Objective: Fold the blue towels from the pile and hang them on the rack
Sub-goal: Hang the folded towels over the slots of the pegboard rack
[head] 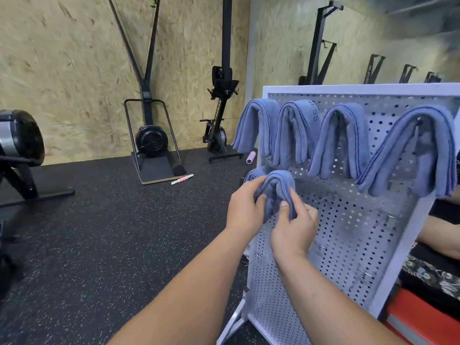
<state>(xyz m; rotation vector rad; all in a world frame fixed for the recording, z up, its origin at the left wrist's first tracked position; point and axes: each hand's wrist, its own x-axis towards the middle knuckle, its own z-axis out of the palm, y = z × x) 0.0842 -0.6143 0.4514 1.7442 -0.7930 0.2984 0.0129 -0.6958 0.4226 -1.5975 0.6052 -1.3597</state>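
Four folded blue towels (295,133) draped along the top row of the white rack (348,232), one more towel (277,186) on the second row, my left hand (245,207) and right hand (293,227) both pinching its hanging sides.

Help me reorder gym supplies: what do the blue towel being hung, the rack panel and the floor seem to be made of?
Blue towel: soft fabric, probably microfibre or terry, with a matte fuzzy nap and stitched hems.
Rack panel: likely painted sheet metal, pale and smooth, with regular punched holes.
Floor: apparently rubber matting, black and grainy with pale flecks.
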